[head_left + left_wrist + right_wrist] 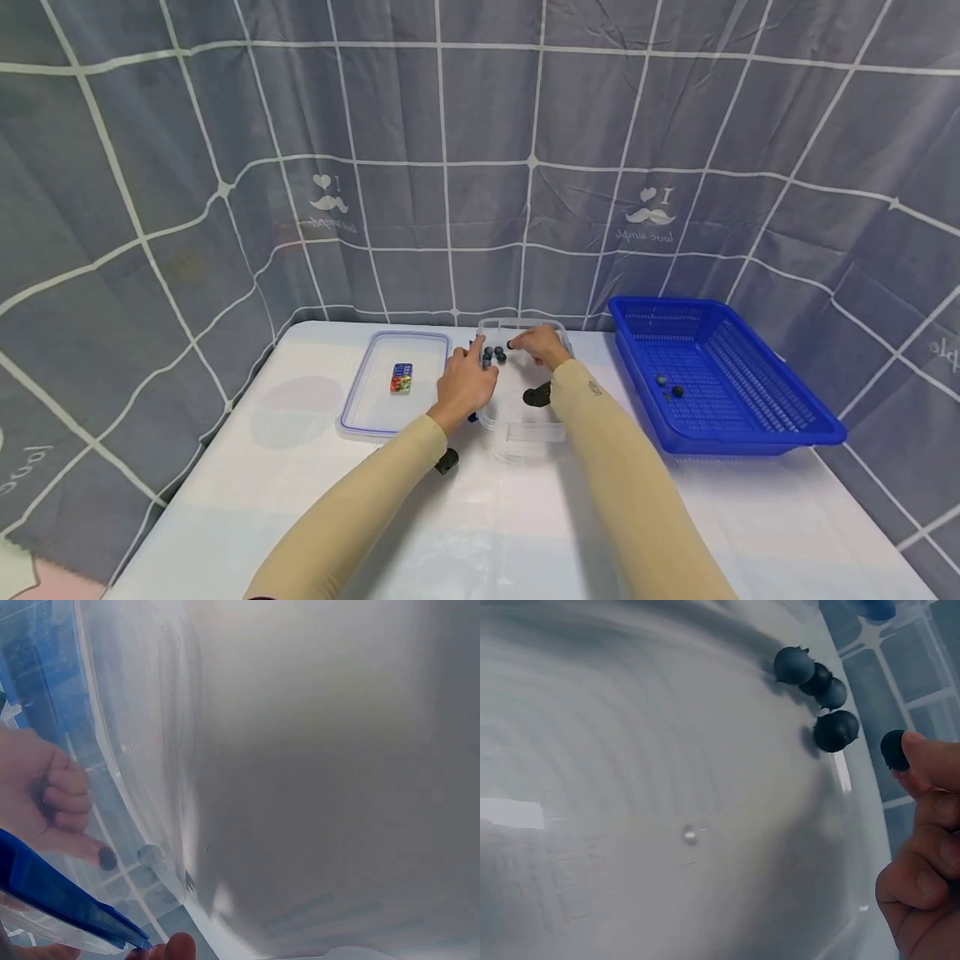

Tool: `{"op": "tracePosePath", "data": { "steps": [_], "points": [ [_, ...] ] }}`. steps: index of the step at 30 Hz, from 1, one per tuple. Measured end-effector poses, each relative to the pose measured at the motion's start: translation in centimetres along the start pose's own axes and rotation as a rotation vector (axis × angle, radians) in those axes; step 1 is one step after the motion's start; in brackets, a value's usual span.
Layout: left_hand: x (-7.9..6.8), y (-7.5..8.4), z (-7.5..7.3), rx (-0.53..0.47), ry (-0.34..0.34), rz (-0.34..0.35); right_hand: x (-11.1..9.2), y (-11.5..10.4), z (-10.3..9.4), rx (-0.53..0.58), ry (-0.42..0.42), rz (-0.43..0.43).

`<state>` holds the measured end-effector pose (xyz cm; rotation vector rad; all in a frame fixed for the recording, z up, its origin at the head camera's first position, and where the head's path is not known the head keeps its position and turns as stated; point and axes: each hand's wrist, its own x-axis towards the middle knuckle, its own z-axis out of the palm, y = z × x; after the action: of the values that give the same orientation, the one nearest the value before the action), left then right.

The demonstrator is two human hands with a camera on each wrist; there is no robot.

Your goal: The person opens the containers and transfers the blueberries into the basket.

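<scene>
A clear plastic container [521,432] stands at the middle of the table's back part. My left hand [463,385] grips its left rim; in the left wrist view a blue clip flap [71,896] lies by the fingertips. Over the container's far side, my right hand [542,342] pinches one blueberry [894,750] between thumb and finger. Several other blueberries [793,666] sit clustered on the container floor along its far left wall in the head view. The left wrist view shows the right hand and its blueberry through the clear plastic.
Left of the container lies a clear lid [367,383] with a blue-edged rim, bearing a small colourful packet [401,379]. A blue perforated basket [750,446] at the right holds a few small round pieces [677,391]. A grey checked curtain [487,208] hangs behind the table.
</scene>
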<state>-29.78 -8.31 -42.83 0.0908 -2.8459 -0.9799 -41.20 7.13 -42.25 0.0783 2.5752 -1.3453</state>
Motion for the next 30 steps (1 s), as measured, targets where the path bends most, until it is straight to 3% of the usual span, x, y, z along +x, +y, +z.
{"op": "tracePosePath", "data": {
  "steps": [5,16,30],
  "points": [
    [0.0,-0.1,0.1,0.010,0.002,-0.012,-0.5,-0.9,-0.3,0.072,-0.032,-0.027],
    [0.1,0.2,0.2,0.006,-0.007,-0.005,-1.0,-2.6,-3.3,0.045,-0.061,-0.100],
    [0.1,0.1,0.1,-0.008,-0.001,0.002,-2.5,-2.6,-7.8,-0.059,-0.056,-0.130]
  ]
}}
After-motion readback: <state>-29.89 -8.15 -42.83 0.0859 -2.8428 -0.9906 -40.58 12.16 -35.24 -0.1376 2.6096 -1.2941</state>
